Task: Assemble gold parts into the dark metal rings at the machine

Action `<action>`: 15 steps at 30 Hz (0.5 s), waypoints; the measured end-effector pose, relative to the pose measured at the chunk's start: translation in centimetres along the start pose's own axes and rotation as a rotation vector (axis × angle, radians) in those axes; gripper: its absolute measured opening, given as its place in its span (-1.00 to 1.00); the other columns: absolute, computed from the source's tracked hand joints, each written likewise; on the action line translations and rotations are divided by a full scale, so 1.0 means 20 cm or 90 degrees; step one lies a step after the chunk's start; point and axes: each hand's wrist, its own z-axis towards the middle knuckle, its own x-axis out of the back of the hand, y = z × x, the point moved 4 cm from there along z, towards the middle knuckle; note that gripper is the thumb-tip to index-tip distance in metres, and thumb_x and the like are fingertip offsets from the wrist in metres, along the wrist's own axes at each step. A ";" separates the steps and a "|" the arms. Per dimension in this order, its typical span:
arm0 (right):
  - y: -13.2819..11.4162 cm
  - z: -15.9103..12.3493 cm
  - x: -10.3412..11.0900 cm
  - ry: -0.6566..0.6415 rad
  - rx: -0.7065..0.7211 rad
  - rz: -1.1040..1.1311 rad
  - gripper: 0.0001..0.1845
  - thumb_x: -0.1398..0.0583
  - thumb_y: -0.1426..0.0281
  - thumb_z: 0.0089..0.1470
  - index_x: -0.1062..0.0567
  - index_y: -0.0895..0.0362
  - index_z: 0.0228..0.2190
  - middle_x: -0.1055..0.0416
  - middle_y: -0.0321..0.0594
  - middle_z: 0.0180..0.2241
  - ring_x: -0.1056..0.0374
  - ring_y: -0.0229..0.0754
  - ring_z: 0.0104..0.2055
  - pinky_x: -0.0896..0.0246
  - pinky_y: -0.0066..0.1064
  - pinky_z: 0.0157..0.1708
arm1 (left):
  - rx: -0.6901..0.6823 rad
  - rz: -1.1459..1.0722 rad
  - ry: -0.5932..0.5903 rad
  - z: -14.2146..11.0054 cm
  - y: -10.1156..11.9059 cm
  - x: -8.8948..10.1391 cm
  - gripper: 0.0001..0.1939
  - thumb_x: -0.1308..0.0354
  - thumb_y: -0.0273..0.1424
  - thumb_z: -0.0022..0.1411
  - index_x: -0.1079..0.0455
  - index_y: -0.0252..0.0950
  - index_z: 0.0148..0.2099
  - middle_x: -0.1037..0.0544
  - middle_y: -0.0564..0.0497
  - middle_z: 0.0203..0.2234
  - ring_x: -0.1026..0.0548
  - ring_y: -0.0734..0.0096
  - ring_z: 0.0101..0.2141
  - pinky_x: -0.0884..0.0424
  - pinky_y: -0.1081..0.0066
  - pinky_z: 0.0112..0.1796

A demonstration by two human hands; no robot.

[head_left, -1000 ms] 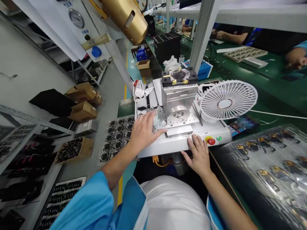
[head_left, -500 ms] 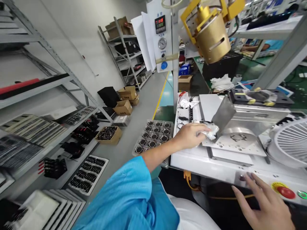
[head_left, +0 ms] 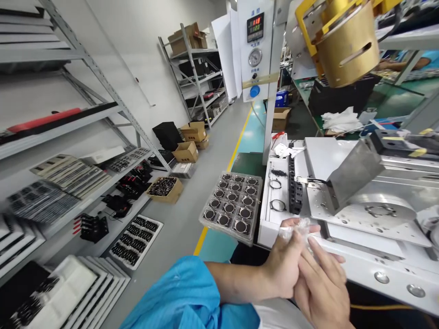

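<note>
A crumpled piece of clear plastic wrap (head_left: 302, 227) is between my two hands, just in front of the machine's white bench. My left hand (head_left: 283, 265) is closed on it, with the thumb toward the right hand. Against it lies my right hand (head_left: 320, 285), its fingers overlapping the left hand and pressing at the plastic; its fingertips are partly hidden. Whatever may be inside the plastic cannot be made out. Beyond the hands, a tilted metal plate (head_left: 356, 176) stands over a round metal fixture (head_left: 384, 201) on the bench.
A clear tray (head_left: 255, 208) of round black-and-silver parts stands left of the bench. Thin rings (head_left: 277, 205) and a black strip (head_left: 295, 187) lie on the bench. A brass cylinder (head_left: 348, 52) hangs overhead. Shelving (head_left: 103, 114) lines the left wall, with boxes (head_left: 185, 152) on the floor.
My left hand has drawn back from the metal plate with the plastic. My right hand has left the button on the bench front and joined the left. The view has shifted left.
</note>
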 end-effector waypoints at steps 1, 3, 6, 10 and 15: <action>-0.01 0.02 -0.01 -0.002 -0.017 0.017 -0.50 -0.15 0.54 0.28 -0.42 0.05 0.21 -0.56 -0.10 0.09 -0.39 0.09 0.28 -0.29 -0.10 0.21 | 0.025 -0.010 0.033 0.03 0.03 0.00 -0.31 -0.37 0.21 0.11 -0.34 -0.15 0.05 -0.58 -0.09 0.04 -0.66 0.19 -0.20 -0.54 0.17 -0.12; -0.01 0.06 -0.01 -0.019 -0.054 0.065 -0.50 -0.16 0.53 0.29 -0.40 0.09 0.23 -0.54 -0.06 0.11 -0.45 0.04 0.21 -0.37 -0.15 0.16 | 0.064 -0.036 0.088 0.08 0.09 0.00 -0.25 -0.36 0.31 -0.01 -0.37 -0.23 -0.13 -0.63 -0.02 -0.24 -0.64 0.26 -0.37 -0.53 0.27 -0.27; -0.02 0.11 0.05 0.023 -0.030 0.048 -0.45 -0.27 0.51 0.21 -0.42 0.02 0.21 -0.50 -0.11 0.16 -0.44 0.06 0.21 -0.32 -0.04 0.24 | 0.050 0.003 0.116 0.16 0.17 0.01 -0.28 -0.43 0.27 -0.10 -0.34 -0.32 -0.44 -0.50 0.02 -0.58 -0.50 0.43 -0.56 -0.39 0.45 -0.47; 0.00 0.11 0.09 0.061 -0.068 -0.002 -0.27 -0.31 0.33 0.21 -0.29 0.02 0.35 -0.16 -0.02 0.42 -0.15 0.24 0.42 -0.10 0.19 0.36 | 0.079 -0.003 0.070 0.18 0.14 -0.02 -0.31 -0.45 0.17 -0.04 -0.14 -0.22 -0.55 -0.20 0.17 -0.80 -0.17 0.56 -0.75 -0.05 0.49 -0.68; 0.08 0.11 0.09 0.071 -0.215 0.073 -0.29 -0.09 0.19 0.40 -0.10 0.05 0.47 0.06 0.05 0.50 0.06 0.30 0.51 0.10 0.38 0.39 | 0.064 -0.059 -0.026 0.07 -0.02 -0.11 -0.49 -0.47 -0.01 0.09 -0.48 -0.22 -0.06 -0.45 0.12 -0.53 -0.45 0.49 -0.50 -0.42 0.46 -0.35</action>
